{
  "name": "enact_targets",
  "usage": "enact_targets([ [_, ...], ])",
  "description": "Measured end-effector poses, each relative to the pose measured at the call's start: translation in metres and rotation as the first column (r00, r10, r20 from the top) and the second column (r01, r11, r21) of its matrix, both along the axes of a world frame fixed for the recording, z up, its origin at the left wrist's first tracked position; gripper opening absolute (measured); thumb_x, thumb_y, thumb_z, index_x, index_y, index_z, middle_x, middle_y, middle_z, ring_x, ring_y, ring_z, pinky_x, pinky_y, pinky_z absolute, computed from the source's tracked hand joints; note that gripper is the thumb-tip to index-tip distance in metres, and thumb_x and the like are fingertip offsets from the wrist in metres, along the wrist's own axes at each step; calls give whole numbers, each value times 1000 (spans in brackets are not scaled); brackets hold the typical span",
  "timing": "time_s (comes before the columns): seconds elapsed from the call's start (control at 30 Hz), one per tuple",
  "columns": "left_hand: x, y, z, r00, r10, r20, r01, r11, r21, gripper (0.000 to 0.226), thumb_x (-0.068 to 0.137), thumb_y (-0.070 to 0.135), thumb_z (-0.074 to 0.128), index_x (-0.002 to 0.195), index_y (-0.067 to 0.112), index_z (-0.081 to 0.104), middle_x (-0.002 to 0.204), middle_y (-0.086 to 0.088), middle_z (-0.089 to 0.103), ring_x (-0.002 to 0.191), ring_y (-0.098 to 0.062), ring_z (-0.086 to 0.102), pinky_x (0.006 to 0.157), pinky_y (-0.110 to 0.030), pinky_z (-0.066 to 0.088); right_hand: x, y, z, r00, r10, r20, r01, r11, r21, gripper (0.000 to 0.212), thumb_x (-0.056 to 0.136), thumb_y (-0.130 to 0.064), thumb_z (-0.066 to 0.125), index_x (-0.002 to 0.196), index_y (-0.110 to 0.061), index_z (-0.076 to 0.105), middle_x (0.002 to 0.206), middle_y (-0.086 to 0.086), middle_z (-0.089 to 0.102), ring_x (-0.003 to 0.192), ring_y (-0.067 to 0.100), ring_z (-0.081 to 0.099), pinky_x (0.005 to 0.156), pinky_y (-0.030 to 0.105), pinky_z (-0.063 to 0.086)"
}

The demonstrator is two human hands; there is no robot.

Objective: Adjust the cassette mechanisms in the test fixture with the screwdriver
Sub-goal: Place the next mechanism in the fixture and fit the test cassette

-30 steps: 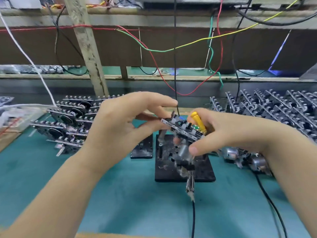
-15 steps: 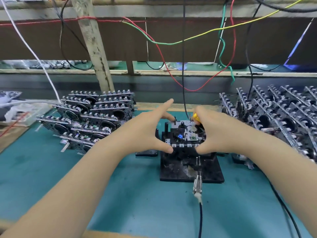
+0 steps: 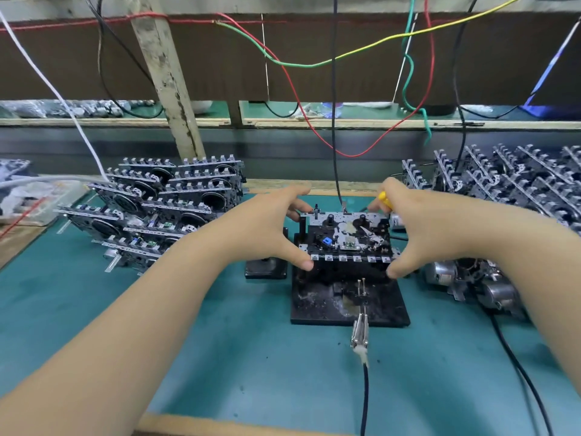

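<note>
Spanning the centre of the frame, a cassette mechanism sits flat on the black test fixture, which rests on the green bench mat. The left hand grips the mechanism's left end, thumb curled against the near corner and fingers reaching over the far edge. The right hand mirrors it on the right end, thumb at the near right corner, fingers bent over the far side. A yellow-handled screwdriver is tucked in the right hand's fingers; only a short piece of its handle shows, just above the mechanism's far right corner, and its tip is hidden. An alligator clip on a black lead lies at the fixture's near edge. A stack of cassette mechanisms stands at middle left, and another batch fills the right edge, with small motors below it. Red, green, yellow, black and white wires hang across the upper part of the frame, in front of a wooden shelf.
</note>
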State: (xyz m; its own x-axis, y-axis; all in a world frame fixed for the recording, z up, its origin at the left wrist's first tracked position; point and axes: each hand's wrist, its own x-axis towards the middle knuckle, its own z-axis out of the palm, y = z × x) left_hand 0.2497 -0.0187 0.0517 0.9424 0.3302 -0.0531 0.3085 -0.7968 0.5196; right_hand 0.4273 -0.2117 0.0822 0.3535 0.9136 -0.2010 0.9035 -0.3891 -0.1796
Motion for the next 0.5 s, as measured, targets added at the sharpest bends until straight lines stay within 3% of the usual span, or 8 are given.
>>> enact_targets([
  [0.03,0,0,0,1000,3,-5,-3,1000,-2,121,60,41,95,157,29,23,141,22,51,122,6,50,88,-9,34,3,-2,3,1000,-4,-2,4,1000,-5,81,60,-47,92,111,-29,32,146,-12,48,94,-5,55,65,12,38],
  [0.1,-1,-2,0,1000,7,-9,-7,1000,9,118,60,41,95,155,29,25,140,21,52,123,4,50,94,-14,38,8,-3,3,1000,-15,-8,16,1000,8,76,61,-45,93,104,-32,32,142,-17,50,78,-12,53,59,12,33],
  [0.23,-3,-8,-5,999,37,8,-37,999,-22,113,62,40,93,154,31,27,143,22,50,128,3,47,111,-30,38,10,-2,-1,999,-25,-31,26,999,39,74,58,-45,95,94,-37,31,141,-16,52,102,8,50,66,12,34],
  [0.37,-16,-5,-21,996,77,-40,-80,994,-79,117,71,43,87,159,33,12,158,21,32,142,-1,33,118,-30,30,9,-1,1,998,-42,-45,43,999,29,77,55,-45,96,98,-34,34,140,-16,53,111,12,51,77,28,38],
  [0.43,-22,-6,-37,980,158,-125,-153,987,49,106,82,41,78,160,25,9,164,7,23,149,-14,25,118,-31,26,8,-1,3,997,-57,-59,58,998,21,80,55,-46,96,105,-28,36,141,-16,53,111,12,52,82,31,39],
  [0.5,-22,-12,-53,950,290,-116,-269,948,173,85,92,41,65,158,18,17,159,-5,29,147,-26,25,116,-39,28,6,-1,4,994,-69,-84,71,997,18,81,55,-44,97,107,-25,37,141,-16,52,111,11,52,84,32,40],
])
